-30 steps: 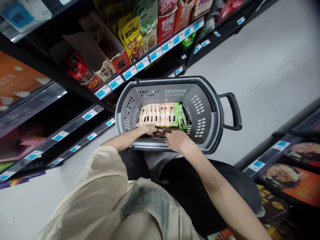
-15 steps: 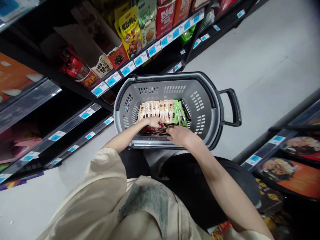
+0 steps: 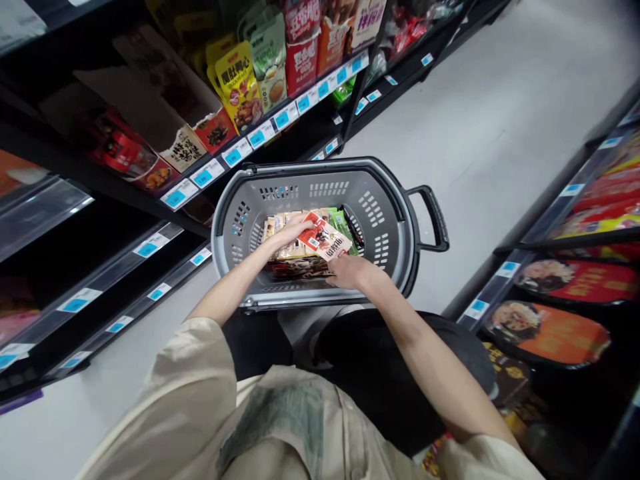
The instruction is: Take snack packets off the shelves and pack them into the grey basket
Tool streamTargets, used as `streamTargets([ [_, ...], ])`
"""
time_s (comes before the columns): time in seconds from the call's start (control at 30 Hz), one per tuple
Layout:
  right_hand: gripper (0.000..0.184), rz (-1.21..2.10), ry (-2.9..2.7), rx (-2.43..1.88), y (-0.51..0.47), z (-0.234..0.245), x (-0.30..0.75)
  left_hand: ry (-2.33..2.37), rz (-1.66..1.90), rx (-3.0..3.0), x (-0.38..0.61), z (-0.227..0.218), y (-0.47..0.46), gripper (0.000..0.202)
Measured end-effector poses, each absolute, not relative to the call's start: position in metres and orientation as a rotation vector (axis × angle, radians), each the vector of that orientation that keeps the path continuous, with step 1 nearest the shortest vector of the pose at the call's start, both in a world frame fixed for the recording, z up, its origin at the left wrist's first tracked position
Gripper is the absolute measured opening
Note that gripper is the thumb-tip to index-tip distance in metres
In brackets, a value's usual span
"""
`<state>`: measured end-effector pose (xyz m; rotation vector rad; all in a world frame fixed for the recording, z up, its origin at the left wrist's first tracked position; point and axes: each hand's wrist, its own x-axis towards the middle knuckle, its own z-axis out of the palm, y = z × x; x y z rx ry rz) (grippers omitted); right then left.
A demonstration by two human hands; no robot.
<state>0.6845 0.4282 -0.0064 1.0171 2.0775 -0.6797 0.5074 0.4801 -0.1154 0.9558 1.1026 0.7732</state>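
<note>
A red and cream snack packet [image 3: 326, 239] is held slantwise above the grey shopping basket [image 3: 320, 180]. My left hand [image 3: 291, 232] is closed on its upper left end. At its lower right end, my right hand [image 3: 349, 272] has its fingers closed on the packet; some fingertips are hidden. Below, inside the basket, stands a row of cream packets [image 3: 276, 223], with green packets [image 3: 341, 220] at its right end. Dark red packets [image 3: 295, 269] lie along the near side, partly covered by my hands.
The basket's black handle [image 3: 434, 220] sticks out to the right. On the left, a shelf [image 3: 240, 150] with price tags holds yellow snack pouches [image 3: 240, 87] and open cartons. Another shelf on the right carries orange-lidded tubs [image 3: 565, 333]. Pale floor [image 3: 480, 133] runs between them.
One red and cream packet has come up from the basket, between both hands. Before, both hands were down among the dark red packets. The whole view has shifted slightly.
</note>
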Motion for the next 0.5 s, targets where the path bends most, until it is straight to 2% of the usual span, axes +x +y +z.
streamTargets([
  [0.1, 0.043, -0.697, 2.126, 1.023, 0.429, -0.010, 0.686, 1.086, 0.877, 0.863, 0.506, -0.110, 0.480, 0.022],
  [0.2, 0.054, -0.661, 2.266, 1.087, 0.429, -0.014, 0.690, 1.070, 0.937, 0.821, 0.504, -0.106, 0.479, 0.038],
  [0.3, 0.056, -0.542, 2.456, 1.244, 0.428, -0.015, 0.692, 1.074, 0.908, 0.791, 0.503, -0.107, 0.478, 0.049],
  [0.37, 0.054, -0.472, 2.575, 1.354, 0.430, -0.013, 0.691, 1.056, 0.830, 0.787, 0.503, -0.110, 0.477, 0.036],
  [0.47, 0.052, -0.462, 2.688, 1.417, 0.433, -0.012, 0.689, 1.001, 0.663, 0.737, 0.502, -0.118, 0.476, 0.004],
  [0.5, 0.051, -0.475, 2.711, 1.415, 0.434, -0.012, 0.688, 0.986, 0.619, 0.703, 0.502, -0.121, 0.476, 0.003],
])
